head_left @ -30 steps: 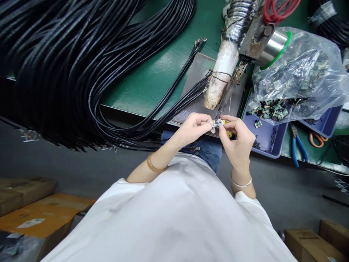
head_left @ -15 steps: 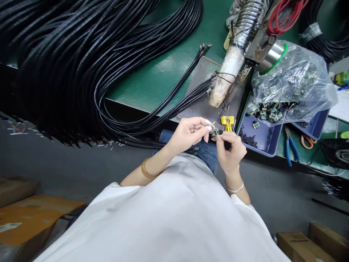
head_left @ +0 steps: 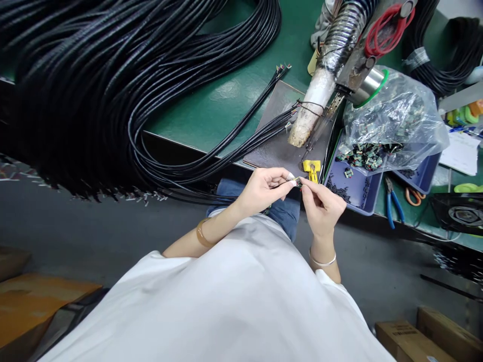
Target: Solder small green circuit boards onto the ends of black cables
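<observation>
In front of my lap, my left hand [head_left: 263,190] pinches the thin coloured wires [head_left: 296,179] at a black cable's end between thumb and fingers. Fingertip to fingertip with it, my right hand [head_left: 323,203] is closed on a small green circuit board [head_left: 299,184], mostly hidden by the fingers. Whether wires and board are joined, I cannot tell. Just beyond the fingertips stands a yellow clip [head_left: 311,168] at the edge of a grey-brown board [head_left: 273,151]. Black cables [head_left: 188,177] run to the left of my hands.
A purple tray [head_left: 368,205] holds small black tubes and circuit boards, with a plastic bag [head_left: 400,115] of more boards over it. Blue-handled pliers [head_left: 393,203] lie to its right. A wrapped duct [head_left: 311,108] and a solder spool [head_left: 372,88] hang over the green table [head_left: 226,95].
My right hand has turned and its fingers have closed further over the circuit board, hiding most of it. Both hands stay together; the view has shifted slightly.
</observation>
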The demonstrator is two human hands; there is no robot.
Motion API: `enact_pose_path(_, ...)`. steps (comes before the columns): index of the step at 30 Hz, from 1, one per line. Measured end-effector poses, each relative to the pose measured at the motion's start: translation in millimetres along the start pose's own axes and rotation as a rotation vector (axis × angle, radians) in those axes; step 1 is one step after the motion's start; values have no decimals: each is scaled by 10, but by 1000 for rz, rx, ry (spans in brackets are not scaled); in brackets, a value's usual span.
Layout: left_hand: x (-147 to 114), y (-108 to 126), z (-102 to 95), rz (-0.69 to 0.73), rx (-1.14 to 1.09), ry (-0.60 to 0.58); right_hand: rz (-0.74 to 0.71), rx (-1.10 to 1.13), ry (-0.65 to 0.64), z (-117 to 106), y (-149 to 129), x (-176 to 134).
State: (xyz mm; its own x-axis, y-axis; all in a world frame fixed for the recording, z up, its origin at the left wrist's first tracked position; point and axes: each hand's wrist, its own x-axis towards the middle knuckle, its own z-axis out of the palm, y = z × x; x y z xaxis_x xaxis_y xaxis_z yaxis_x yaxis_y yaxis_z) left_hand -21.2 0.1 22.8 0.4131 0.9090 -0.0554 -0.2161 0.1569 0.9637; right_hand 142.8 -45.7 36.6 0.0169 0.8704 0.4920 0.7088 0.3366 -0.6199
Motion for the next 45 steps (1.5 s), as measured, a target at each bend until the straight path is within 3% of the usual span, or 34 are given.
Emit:
enact_pose_path(4,-8,-12,9,-20,30,-23,24,6,-39,-13,42,7)
enact_pose_path(13,16,-37,30,-28,103,-5,-155,-159,-120,-49,120,19)
enact_pose_path(18,36,-2,31,-19,106,25,85,18,-52,-74,77,6)
enact_pose_path(21,30,-1,21,4,103,15,219,106,-80,-79,51,15)
enact_pose_path(27,-7,-33,-7,19,168,-15,338,221,-133,-64,93,42)
enact_pose_path(30,-17,-31,-10,13,179,-73,372,307,-238,-77,122,52)
enact_pose_path(32,-14,-21,-10,-6,169,-88,364,327,-262,-92,125,50)
enact_pose_path(34,-2,-11,-15,-30,138,-81,314,267,-199,-103,116,38)
enact_pose_path(36,13,-6,-23,-46,101,-87,203,141,-130,-105,102,20)
enact_pose_path(39,31,-13,-33,-41,90,-96,48,-18,-147,-81,82,-3)
enact_pose_path(43,39,-38,-19,-18,110,-62,51,-82,-187,-22,57,-20)
enact_pose_path(45,45,-47,-6,-3,86,-24,71,-88,-107,-4,39,-24)
